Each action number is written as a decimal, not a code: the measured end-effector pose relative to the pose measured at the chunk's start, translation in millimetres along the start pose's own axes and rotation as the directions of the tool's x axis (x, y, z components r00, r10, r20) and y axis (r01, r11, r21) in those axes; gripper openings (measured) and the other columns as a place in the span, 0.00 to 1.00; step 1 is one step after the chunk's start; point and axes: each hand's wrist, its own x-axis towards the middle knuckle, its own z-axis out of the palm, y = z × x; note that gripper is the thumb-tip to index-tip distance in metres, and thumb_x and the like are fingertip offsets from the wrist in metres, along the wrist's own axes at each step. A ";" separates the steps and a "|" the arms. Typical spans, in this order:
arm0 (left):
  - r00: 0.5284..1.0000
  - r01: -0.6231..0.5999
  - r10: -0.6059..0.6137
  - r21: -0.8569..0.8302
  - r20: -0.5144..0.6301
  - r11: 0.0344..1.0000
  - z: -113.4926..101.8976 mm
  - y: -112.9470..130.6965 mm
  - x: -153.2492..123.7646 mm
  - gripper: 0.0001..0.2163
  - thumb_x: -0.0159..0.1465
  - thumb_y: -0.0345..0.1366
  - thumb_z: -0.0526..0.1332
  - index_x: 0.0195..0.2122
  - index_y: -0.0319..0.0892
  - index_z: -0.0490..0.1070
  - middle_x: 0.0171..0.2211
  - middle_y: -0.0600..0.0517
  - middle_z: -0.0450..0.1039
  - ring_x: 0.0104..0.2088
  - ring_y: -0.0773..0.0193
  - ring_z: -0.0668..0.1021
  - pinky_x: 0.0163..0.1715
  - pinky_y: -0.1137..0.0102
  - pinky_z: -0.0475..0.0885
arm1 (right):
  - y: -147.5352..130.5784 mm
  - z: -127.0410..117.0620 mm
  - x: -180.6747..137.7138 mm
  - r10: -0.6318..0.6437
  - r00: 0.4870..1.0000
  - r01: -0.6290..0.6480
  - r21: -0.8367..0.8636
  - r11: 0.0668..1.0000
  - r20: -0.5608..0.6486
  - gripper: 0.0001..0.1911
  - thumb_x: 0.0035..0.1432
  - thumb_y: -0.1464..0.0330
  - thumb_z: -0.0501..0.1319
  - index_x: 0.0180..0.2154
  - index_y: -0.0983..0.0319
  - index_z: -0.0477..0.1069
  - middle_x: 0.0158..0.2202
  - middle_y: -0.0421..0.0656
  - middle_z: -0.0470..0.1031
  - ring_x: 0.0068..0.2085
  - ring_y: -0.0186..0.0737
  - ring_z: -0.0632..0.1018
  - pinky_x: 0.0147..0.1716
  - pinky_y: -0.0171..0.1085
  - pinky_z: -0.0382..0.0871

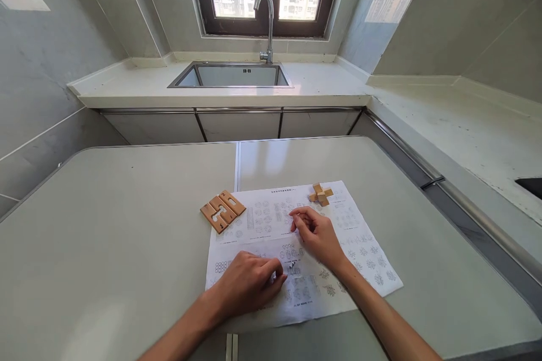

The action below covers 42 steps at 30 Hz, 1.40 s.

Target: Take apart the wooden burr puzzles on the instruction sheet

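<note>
A white printed instruction sheet lies on the grey table. My left hand rests curled on the sheet's lower part, fingers pressing the paper and holding nothing. My right hand rests on the middle of the sheet with its fingers bent, fingertips touching the print. Three flat wooden puzzle pieces lie side by side at the sheet's upper left corner. A small assembled wooden cross-shaped puzzle stands at the sheet's upper right, just beyond my right hand.
Behind the table runs a white counter with a steel sink and a curved tap under a window. The counter continues along the right wall. A seam splits the table down its middle.
</note>
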 end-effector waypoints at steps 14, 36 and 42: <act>0.998 0.051 -0.051 -0.017 0.038 0.999 3.5 -3.3 -0.5 0.07 0.71 0.31 0.58 0.34 0.44 0.68 0.22 0.58 0.74 0.20 0.67 0.75 0.25 0.72 0.61 | 1.7 -4.0 3.2 0.147 0.958 -0.087 0.239 0.967 -0.247 0.20 0.71 0.56 0.60 0.59 0.55 0.63 0.31 0.36 0.76 0.21 0.32 0.68 0.23 0.33 0.67; 0.999 0.048 -0.050 -0.076 -0.015 0.996 4.4 -2.5 -2.9 0.06 0.69 0.29 0.59 0.34 0.45 0.68 0.23 0.57 0.76 0.21 0.67 0.77 0.24 0.71 0.62 | 10.1 -8.8 10.3 0.300 0.916 -0.177 0.403 0.898 -0.266 0.25 0.64 0.52 0.68 0.58 0.53 0.68 0.37 0.41 0.76 0.26 0.35 0.71 0.19 0.32 0.66; 0.997 0.072 -0.076 -0.118 -0.031 0.990 4.5 -2.7 -2.9 0.05 0.69 0.29 0.59 0.35 0.45 0.68 0.24 0.57 0.76 0.22 0.66 0.77 0.26 0.72 0.65 | -1.9 -11.0 5.7 0.261 0.937 -0.181 0.316 0.931 -0.232 0.17 0.67 0.55 0.65 0.53 0.54 0.73 0.31 0.41 0.74 0.28 0.39 0.72 0.25 0.36 0.68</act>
